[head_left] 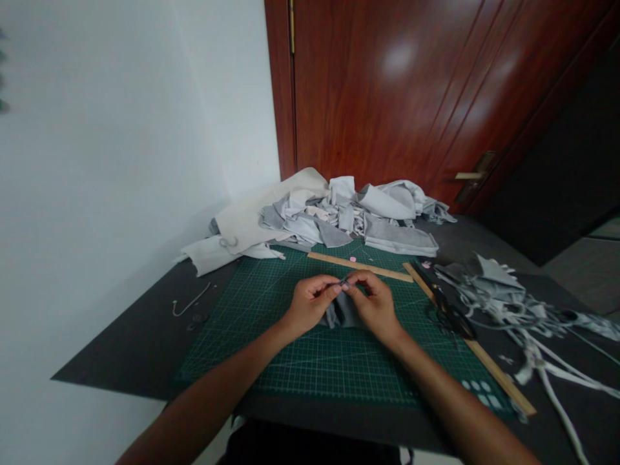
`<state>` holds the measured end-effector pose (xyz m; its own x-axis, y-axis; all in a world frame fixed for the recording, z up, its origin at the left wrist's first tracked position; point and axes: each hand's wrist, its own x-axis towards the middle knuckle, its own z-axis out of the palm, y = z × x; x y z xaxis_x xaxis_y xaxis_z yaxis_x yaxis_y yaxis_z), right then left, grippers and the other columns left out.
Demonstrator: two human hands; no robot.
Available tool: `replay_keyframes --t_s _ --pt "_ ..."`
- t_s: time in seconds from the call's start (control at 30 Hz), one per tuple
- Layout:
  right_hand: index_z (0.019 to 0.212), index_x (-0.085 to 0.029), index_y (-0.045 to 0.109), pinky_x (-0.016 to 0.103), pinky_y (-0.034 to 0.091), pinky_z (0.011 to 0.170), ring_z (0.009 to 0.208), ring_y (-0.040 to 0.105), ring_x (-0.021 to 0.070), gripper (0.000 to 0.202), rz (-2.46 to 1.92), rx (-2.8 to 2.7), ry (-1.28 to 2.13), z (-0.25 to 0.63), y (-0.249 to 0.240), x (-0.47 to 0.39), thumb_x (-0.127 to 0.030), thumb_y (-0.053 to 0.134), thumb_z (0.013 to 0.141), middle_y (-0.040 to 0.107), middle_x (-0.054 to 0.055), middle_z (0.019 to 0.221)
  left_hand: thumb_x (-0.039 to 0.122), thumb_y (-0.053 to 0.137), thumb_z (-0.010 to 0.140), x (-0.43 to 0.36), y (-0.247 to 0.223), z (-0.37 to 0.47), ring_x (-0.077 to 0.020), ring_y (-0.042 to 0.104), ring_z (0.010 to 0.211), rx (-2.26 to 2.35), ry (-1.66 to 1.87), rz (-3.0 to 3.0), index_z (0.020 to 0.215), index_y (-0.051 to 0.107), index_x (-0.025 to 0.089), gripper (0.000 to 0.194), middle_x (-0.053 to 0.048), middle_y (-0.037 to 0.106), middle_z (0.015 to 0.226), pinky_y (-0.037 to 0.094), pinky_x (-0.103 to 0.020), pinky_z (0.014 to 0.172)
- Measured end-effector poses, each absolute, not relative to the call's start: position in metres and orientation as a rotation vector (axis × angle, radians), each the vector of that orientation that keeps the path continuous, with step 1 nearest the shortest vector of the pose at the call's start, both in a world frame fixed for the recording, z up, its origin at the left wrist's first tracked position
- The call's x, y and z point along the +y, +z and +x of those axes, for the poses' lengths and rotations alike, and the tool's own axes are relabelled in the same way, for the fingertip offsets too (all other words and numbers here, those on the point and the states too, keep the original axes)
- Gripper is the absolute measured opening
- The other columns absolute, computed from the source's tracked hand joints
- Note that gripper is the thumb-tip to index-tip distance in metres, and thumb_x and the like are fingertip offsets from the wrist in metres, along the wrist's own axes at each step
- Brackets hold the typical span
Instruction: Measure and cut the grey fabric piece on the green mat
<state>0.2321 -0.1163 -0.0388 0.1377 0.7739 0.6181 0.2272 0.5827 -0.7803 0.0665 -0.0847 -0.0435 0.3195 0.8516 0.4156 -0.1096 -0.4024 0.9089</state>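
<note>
Over the middle of a green cutting mat [300,374], both my hands pinch the upper edge of a dark grey piece of fabric [346,311]. My left hand [312,300] grips it between thumb and forefinger. Close beside it, fingertips nearly touching, my right hand [372,300] pinches the same edge. Below the fingers the cloth hangs in folds, its lower end at the mat. What lies exactly between the fingertips is too small to make out.
Fabric pieces [402,239] in grey and white are heaped at the back. Wooden rulers [361,266] lie on the mat, with black scissors [453,313] at its right. Grey scraps and strips [498,290] spread over the right side. A loose cord [191,302] lies left. A wooden door [378,97] stands behind.
</note>
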Motion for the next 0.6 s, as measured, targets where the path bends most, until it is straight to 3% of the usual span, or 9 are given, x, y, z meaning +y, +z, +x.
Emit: replay_keyframes --t_s 0.27,0.37,0.47,0.6 --pt "0.081 -0.026 0.077 0.033 0.054 0.083 0.085 0.072 0.0205 0.008 -0.908 -1.392 0.518 0.2364 -0.037 -0.1136 -0.019 0.078 0.082 0.078 0.001 0.086 0.049 0.074 0.087 -0.0856 -0.0455 0.0675 -0.0166 0.07 0.073 0.64 1.249 1.636 0.111 0.079 0.015 0.042 -0.01 0.078 0.092 0.055 -0.026 0.067" --pt "0.078 -0.027 0.078 0.034 0.054 0.083 0.085 0.072 0.021 0.008 -0.887 -1.363 0.555 0.2364 -0.0368 -0.1117 -0.019 0.081 0.078 0.079 0.001 0.086 0.047 0.074 0.087 -0.0856 -0.0458 0.0672 -0.0116 0.059 0.057 0.676 1.229 1.67 0.115 0.078 0.013 0.044 -0.005 0.073 0.075 0.045 -0.023 0.054" --pt "0.075 -0.027 0.079 0.034 0.055 0.08 0.082 0.072 0.0214 0.008 -0.881 -1.321 0.608 0.236 -0.0369 -0.1109 -0.021 0.083 0.075 0.079 0.002 0.085 0.046 0.076 0.084 -0.0856 -0.0451 0.0665 -0.0076 0.043 0.047 0.708 1.229 1.679 0.113 0.079 0.012 0.045 0.002 0.057 0.055 0.032 -0.021 0.047" --pt "0.073 -0.028 0.081 0.034 0.055 0.078 0.081 0.072 0.0214 0.008 -0.867 -1.307 0.679 0.2366 -0.0377 -0.1098 -0.022 0.085 0.072 0.079 0.002 0.083 0.046 0.077 0.083 -0.0865 -0.0424 0.0668 -0.0066 0.038 0.046 0.719 1.241 1.666 0.106 0.081 0.012 0.042 0.004 0.051 0.052 0.028 -0.021 0.046"
